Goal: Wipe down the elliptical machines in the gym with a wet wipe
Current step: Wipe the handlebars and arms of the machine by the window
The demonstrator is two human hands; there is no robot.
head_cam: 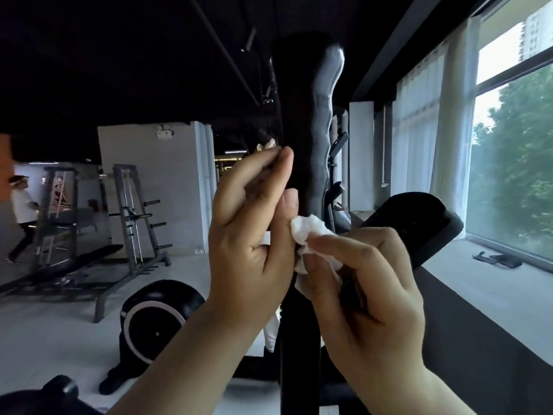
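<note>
Right hand (368, 283) pinches the crumpled wipe (311, 235) against the upright handle (317, 130), which rises straight above it, so wiping likely runs upward. Left hand (251, 229) curls just beside the handle; whether it grips anything is unclear.

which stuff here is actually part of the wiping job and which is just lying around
Job: wet wipe, held by left hand and right hand; elliptical handlebar.
Just around: weight rack; bench; black item on the windowsill; person in the background.
</note>
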